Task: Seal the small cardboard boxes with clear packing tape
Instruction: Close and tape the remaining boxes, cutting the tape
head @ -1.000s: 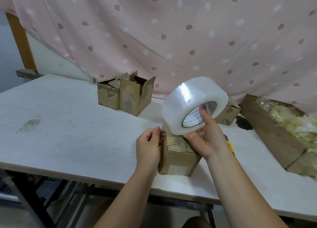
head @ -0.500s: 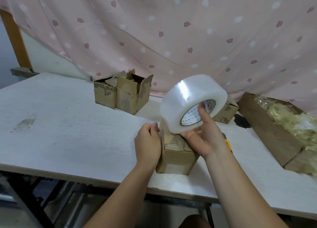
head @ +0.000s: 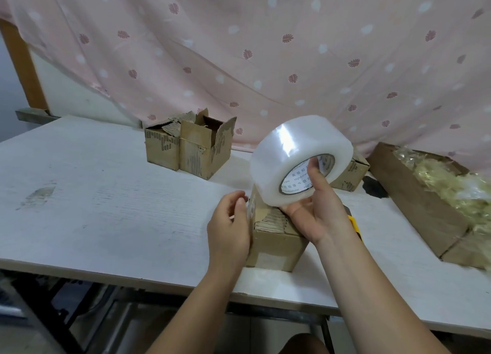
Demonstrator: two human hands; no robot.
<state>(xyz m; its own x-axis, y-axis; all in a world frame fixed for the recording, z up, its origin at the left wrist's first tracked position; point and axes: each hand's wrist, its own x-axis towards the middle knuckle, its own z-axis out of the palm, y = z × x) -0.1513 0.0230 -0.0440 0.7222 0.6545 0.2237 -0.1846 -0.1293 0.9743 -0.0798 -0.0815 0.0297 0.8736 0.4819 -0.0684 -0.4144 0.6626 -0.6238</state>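
The tape roll [head: 292,154] is glossy, milky clear plastic, with a printed paper core [head: 295,179]. The strip of tape [head: 250,207] is thin shiny film. The box [head: 276,250] is matt brown cardboard, and its top is torn so the rough ribs show. The table [head: 106,207] is white and matt, with fine grain lines and one scuffed patch. The curtain [head: 265,47] is thin pink cloth. The long box [head: 414,202] is cardboard and holds crinkled shiny film [head: 451,178].
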